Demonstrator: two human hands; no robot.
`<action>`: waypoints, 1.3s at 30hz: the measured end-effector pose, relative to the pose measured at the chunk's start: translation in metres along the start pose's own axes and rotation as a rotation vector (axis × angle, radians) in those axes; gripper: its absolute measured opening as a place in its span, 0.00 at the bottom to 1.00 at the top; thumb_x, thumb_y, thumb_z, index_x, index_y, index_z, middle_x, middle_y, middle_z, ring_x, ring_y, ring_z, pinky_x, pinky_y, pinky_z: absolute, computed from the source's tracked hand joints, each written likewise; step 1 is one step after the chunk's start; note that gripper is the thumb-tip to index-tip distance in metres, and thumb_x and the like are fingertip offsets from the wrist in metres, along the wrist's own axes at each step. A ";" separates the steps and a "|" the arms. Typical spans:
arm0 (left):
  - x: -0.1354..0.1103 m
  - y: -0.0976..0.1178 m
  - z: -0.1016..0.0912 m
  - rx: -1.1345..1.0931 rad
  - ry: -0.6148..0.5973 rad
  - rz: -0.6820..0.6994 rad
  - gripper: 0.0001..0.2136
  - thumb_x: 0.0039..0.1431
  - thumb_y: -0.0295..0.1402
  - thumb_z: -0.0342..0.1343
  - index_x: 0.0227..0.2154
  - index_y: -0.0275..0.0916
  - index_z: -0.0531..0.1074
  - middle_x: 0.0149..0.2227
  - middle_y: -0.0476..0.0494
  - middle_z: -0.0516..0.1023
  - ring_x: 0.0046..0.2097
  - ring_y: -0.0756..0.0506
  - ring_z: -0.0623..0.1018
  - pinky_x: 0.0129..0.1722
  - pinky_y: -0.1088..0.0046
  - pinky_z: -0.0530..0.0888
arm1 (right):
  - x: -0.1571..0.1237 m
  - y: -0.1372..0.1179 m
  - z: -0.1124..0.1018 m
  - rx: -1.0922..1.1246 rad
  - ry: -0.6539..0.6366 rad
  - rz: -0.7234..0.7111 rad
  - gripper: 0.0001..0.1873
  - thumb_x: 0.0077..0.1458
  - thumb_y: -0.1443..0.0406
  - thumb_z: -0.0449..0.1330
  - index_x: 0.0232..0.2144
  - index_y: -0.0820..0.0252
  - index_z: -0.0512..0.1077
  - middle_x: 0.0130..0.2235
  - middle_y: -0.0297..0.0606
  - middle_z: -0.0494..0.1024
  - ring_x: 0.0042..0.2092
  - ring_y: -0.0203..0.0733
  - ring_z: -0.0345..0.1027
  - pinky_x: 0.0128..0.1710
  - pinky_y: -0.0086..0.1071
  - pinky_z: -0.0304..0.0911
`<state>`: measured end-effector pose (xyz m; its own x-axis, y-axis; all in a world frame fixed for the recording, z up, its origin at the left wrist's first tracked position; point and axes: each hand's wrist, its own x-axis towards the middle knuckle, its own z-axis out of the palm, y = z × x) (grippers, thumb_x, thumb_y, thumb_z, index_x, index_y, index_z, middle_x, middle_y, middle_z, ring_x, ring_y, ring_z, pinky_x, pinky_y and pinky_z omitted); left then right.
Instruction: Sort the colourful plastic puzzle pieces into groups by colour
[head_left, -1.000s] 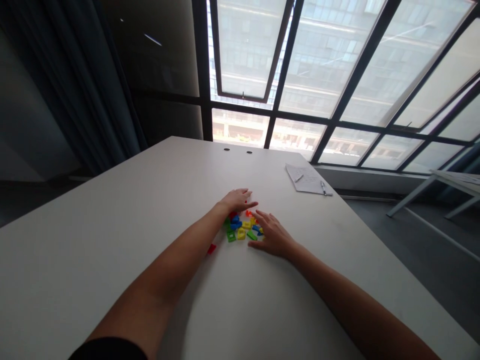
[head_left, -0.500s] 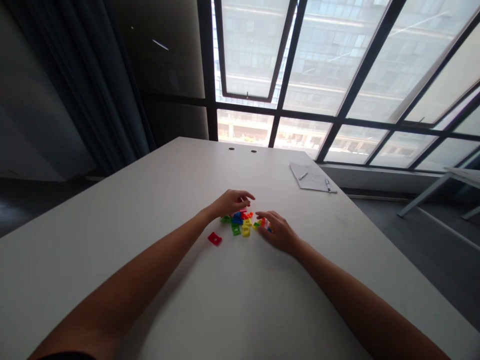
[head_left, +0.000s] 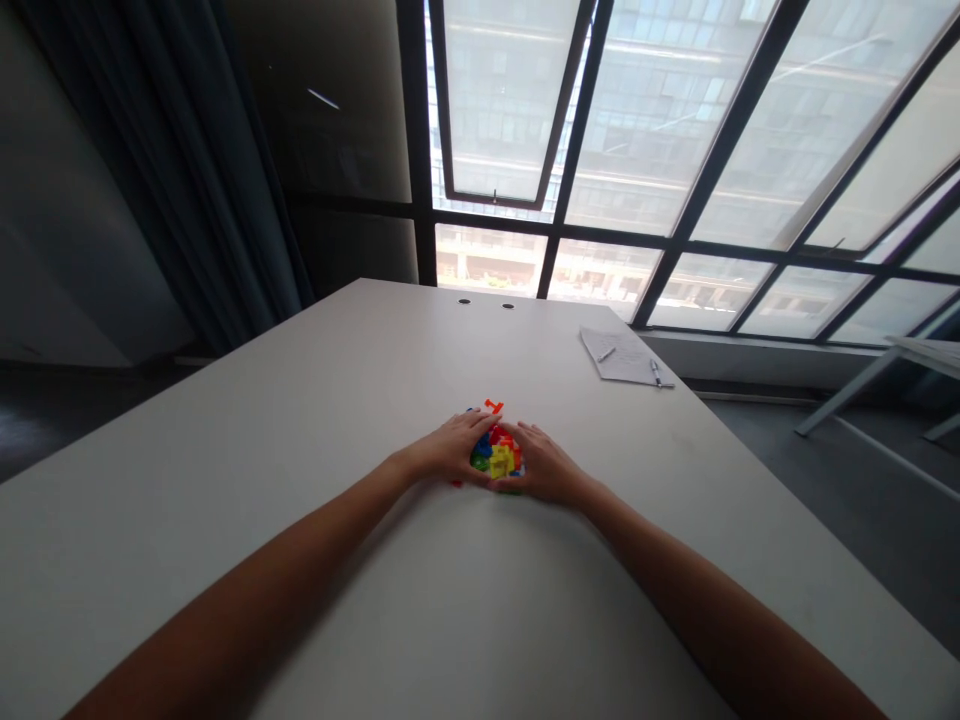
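A small heap of plastic building pieces [head_left: 501, 457] in red, yellow, green, blue and orange sits on the white table [head_left: 450, 620]. My left hand [head_left: 452, 447] curves round the heap's left side, and my right hand [head_left: 551, 468] curves round its right. Thumbs and fingertips come close together, ringing the pieces. Just beyond the fingertips lies an orange piece [head_left: 493, 406], outside the ring. A bit of red [head_left: 456, 484] shows at the lower edge of my left hand. My palms and fingers hide part of the heap.
A sheet of paper [head_left: 621, 354] with two pens lies towards the table's far right edge. Two round cable holes are set near the far edge. Beyond stand tall framed windows [head_left: 637, 120], with a dark curtain [head_left: 172, 170] at the left and another table [head_left: 930, 350] at the right.
Both hands have come down and inward, from hovering apart to cupping the pieces. The scattered pieces are now bunched tighter, and the red one at the left is mostly covered.
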<state>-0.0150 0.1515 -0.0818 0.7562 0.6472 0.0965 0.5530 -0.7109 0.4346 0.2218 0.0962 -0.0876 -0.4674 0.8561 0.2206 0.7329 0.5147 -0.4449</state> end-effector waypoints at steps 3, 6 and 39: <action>0.006 0.007 0.005 -0.048 0.101 0.029 0.42 0.49 0.47 0.69 0.65 0.42 0.62 0.65 0.33 0.66 0.65 0.32 0.65 0.64 0.54 0.65 | -0.001 -0.001 0.002 0.037 0.072 -0.038 0.46 0.50 0.51 0.71 0.66 0.54 0.60 0.60 0.48 0.73 0.61 0.57 0.66 0.62 0.53 0.57; 0.007 0.014 0.008 -0.096 0.194 0.070 0.31 0.52 0.40 0.67 0.59 0.42 0.69 0.58 0.37 0.74 0.58 0.36 0.73 0.59 0.57 0.70 | -0.003 0.002 0.005 0.073 0.151 -0.053 0.36 0.53 0.57 0.69 0.61 0.54 0.65 0.53 0.45 0.78 0.55 0.53 0.71 0.56 0.47 0.64; 0.026 0.022 -0.024 -0.122 -0.029 0.063 0.23 0.69 0.49 0.48 0.59 0.45 0.73 0.52 0.43 0.80 0.50 0.42 0.79 0.50 0.70 0.73 | -0.056 -0.029 -0.012 0.021 -0.054 -0.005 0.54 0.52 0.48 0.69 0.72 0.54 0.48 0.70 0.52 0.55 0.70 0.59 0.49 0.67 0.53 0.53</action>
<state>0.0084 0.1593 -0.0486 0.7987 0.5931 0.1019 0.4589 -0.7098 0.5345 0.2331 0.0336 -0.0765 -0.4972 0.8497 0.1757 0.7203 0.5171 -0.4624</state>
